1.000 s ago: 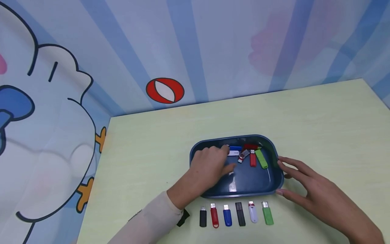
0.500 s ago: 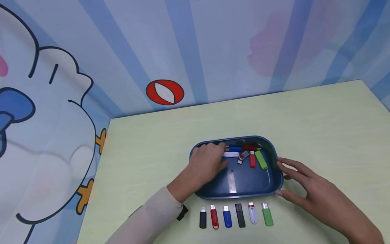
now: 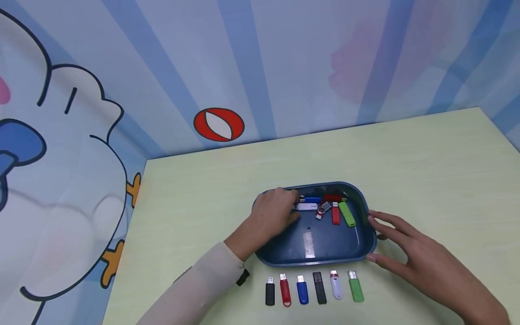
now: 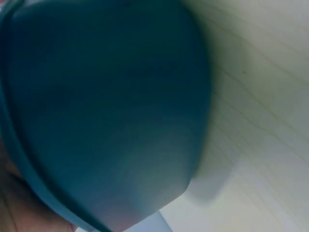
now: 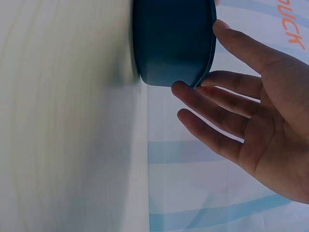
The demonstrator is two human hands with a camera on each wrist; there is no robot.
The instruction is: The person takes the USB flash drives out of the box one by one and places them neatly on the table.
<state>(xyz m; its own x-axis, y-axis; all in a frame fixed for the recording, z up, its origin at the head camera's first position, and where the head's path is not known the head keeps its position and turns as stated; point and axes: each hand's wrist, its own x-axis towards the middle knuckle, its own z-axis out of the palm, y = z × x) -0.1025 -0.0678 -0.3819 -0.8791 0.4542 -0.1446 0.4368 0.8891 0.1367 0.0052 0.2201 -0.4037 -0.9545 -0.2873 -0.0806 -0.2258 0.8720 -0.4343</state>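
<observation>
My left hand reaches into the left end of a dark blue tray, back of the hand up. Its fingertips are hidden in the head view, so I cannot tell whether they hold anything. Close by its fingers lie a white USB stick and a blue USB stick. Farther right in the tray are a swivel USB stick, red USB sticks and a green USB stick. My right hand touches the tray's right end with fingers extended; the right wrist view shows its fingertips at the rim.
In front of the tray stands a row of USB sticks: black, red, blue, dark grey, pale lilac and green. A cartoon-printed wall borders the pale table.
My left hand has shifted left within the tray, uncovering more of the white and blue USB sticks. The right hand stays at the tray's right end.
</observation>
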